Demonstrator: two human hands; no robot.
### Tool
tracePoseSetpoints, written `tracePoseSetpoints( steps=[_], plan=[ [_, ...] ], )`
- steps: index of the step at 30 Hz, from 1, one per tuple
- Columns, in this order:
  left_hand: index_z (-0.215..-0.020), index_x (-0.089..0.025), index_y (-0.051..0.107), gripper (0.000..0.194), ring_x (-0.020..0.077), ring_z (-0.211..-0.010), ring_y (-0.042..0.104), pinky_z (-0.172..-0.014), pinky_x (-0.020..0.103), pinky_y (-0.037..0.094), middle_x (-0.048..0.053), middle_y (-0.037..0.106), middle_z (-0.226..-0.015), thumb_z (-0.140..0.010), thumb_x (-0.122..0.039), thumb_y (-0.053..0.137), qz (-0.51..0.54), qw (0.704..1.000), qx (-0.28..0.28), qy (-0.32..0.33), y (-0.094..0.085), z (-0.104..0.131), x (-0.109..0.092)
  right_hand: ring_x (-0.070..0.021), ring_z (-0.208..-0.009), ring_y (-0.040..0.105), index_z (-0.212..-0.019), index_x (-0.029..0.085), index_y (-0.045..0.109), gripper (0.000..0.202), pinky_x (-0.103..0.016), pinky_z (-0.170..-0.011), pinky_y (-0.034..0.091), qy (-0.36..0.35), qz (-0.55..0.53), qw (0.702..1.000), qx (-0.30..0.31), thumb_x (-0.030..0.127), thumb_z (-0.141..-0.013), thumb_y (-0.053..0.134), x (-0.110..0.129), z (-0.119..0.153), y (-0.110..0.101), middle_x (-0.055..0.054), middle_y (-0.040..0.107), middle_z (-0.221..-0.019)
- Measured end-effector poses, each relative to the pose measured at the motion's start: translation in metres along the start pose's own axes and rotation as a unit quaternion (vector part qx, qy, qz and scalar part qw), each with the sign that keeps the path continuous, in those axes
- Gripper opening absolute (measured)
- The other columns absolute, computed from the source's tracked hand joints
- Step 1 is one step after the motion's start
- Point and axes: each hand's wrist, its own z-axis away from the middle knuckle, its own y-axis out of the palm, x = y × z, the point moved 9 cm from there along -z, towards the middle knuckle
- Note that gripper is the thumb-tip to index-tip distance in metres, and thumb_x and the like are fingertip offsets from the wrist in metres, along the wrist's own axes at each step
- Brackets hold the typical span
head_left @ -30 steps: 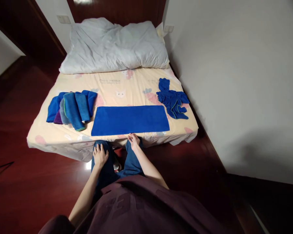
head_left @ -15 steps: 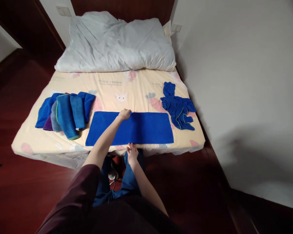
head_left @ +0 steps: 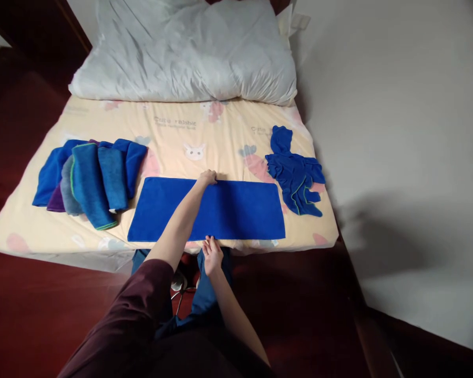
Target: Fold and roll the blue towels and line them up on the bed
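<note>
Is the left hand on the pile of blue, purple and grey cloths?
No, the left hand is at the far edge of the flat blue rectangular cloth.

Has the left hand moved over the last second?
Yes, forward: judged against the bed, the left hand went from short of its near edge to the far edge of the flat blue cloth.

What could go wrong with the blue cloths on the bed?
The flat blue cloth might bunch up if the left hand, at the middle of its far edge, pulled unevenly. It also lies near the front of the bed, so a tug could drag it over. The crumpled blue cloth lies by the right side and might slip off.
</note>
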Motion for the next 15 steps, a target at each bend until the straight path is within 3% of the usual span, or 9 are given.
tracePoseSetpoints(
  steps=[7,15],
  plan=[
    [-0.118,-0.017,0.073,0.030,0.0264,-0.113,0.066,-0.100,0.036,0.052,0.017,0.067,-0.124,-0.092,-0.029,0.064,0.061,0.997,-0.051,-0.019,-0.017,0.011,0.008,-0.0247,-0.116,0.074,-0.100,0.021,0.069,0.021,-0.041,-0.109,0.054,-0.033,-0.003,0.999,0.030,0.035,-0.085,0.073,0.004,0.010,-0.003,-0.010,0.078,-0.118],
    [-0.117,-0.016,0.070,0.029,0.0224,-0.102,0.069,-0.094,0.031,0.053,0.013,0.074,-0.105,-0.091,-0.017,0.059,0.131,0.985,-0.113,-0.001,-0.025,0.023,0.010,-0.0292,-0.113,0.075,-0.095,0.016,0.071,0.034,-0.044,-0.112,0.053,-0.059,-0.009,0.997,0.043,0.040,-0.075,0.085,0.011,0.010,-0.001,-0.014,0.079,-0.111]
  ],
)
